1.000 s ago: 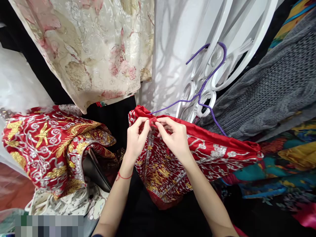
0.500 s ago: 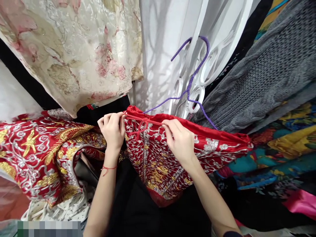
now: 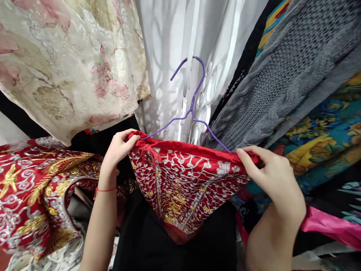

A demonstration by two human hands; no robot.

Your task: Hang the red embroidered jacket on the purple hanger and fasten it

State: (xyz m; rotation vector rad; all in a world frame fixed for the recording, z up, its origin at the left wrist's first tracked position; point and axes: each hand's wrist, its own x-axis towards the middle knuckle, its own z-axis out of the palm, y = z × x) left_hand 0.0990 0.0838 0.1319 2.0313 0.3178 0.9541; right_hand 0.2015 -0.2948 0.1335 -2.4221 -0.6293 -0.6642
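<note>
A red embroidered skirt point(image 3: 180, 188) with silver and gold threadwork hangs in front of me on a purple hanger point(image 3: 194, 101). My left hand point(image 3: 120, 148) pinches the left end of its red waistband. At the right end, my right hand point(image 3: 270, 173) grips the waistband between thumb and fingers. A red drawstring point(image 3: 150, 150) is tied in a bow near the left side of the waistband. The hanger's arms go down inside the waist opening, and their tips are hidden there. Its hook hangs over a white metal rack point(image 3: 190, 49).
A cream floral cloth point(image 3: 73, 67) hangs at upper left. Below it lies another red embroidered garment point(image 3: 31, 195). To the right hang a grey knitted garment point(image 3: 296, 71) and a colourful flowered cloth point(image 3: 318, 143). A pink satin strip point(image 3: 329, 227) shows at lower right.
Both hands have let go of the drawstring, which is now tied in a bow. They have moved apart to the waistband's two ends. The camera view has shifted right.
</note>
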